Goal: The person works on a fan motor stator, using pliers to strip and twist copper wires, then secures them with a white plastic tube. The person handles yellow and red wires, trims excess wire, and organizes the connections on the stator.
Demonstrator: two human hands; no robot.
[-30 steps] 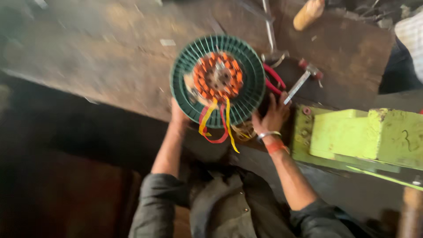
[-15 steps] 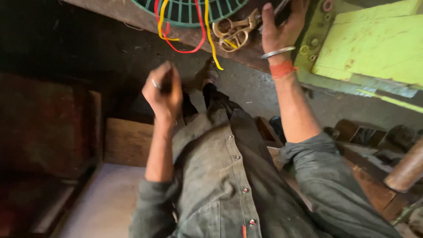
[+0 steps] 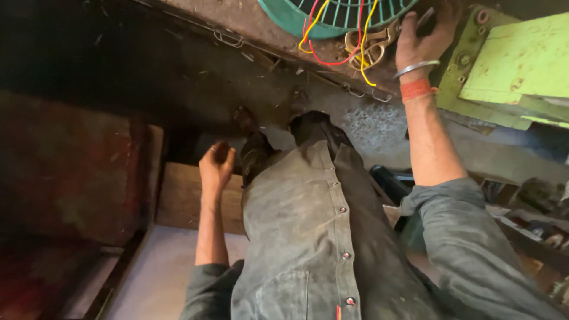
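Light-green metal block [image 3: 521,65] at right; wooden board [image 3: 178,198] low left; scissors [image 3: 370,44] on bench.

The fan stator [image 3: 332,16] lies on the workbench [image 3: 249,24], wires [image 3: 332,41] hanging over its edge. Right of it sit the scissors [image 3: 370,44], then the metal block [image 3: 510,71].

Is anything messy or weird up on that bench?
Yes: red and yellow wires spill loose from the green round motor part and dangle over the bench edge. The right hand rests beside them; the left hand hangs below, empty.
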